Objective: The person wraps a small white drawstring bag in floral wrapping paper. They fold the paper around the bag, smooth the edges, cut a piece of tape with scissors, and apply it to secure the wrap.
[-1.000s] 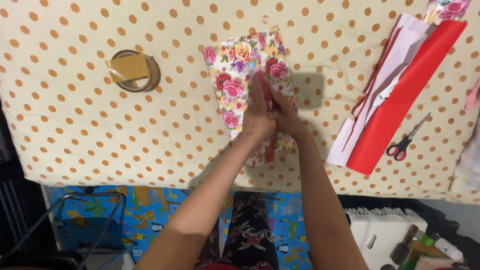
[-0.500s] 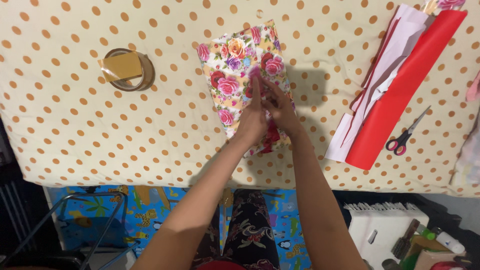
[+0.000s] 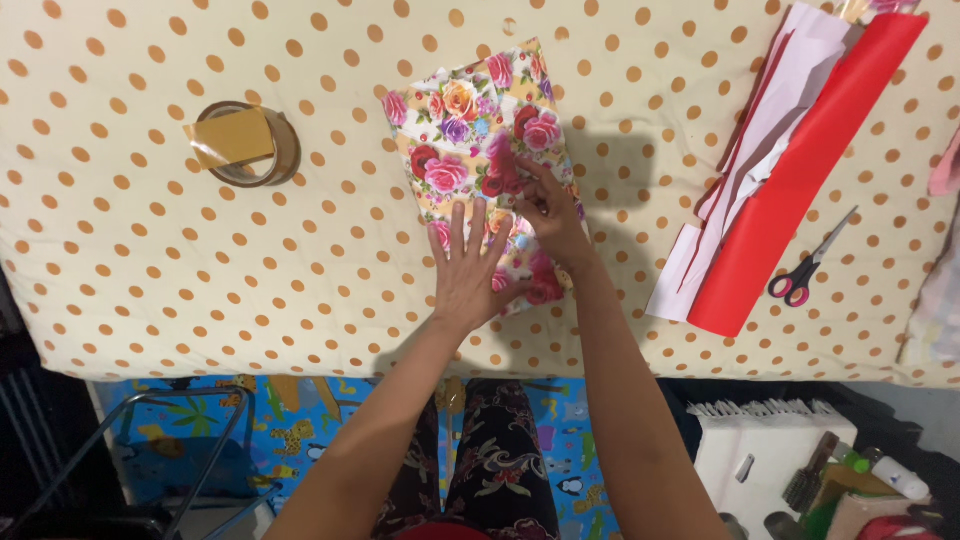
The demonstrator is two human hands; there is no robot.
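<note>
Head view: left hand (image 3: 466, 272) flat, fingers spread, pressing floral-wrapped parcel (image 3: 480, 150) lying mid polka-dot tabletop (image 3: 150, 250); right hand (image 3: 548, 213) pinching wrap fold. Tape roll (image 3: 240, 143) left, scissors (image 3: 808, 264) right.

Left hand (image 3: 468, 272) flat, right hand (image 3: 548, 212) pinching

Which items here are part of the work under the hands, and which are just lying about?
In hand: floral-wrapped parcel, pressed flat by left hand, right hand pinching its fold.

Lying about: tape roll, red paper roll, white paper sheets, scissors, all on the dotted cloth.
</note>
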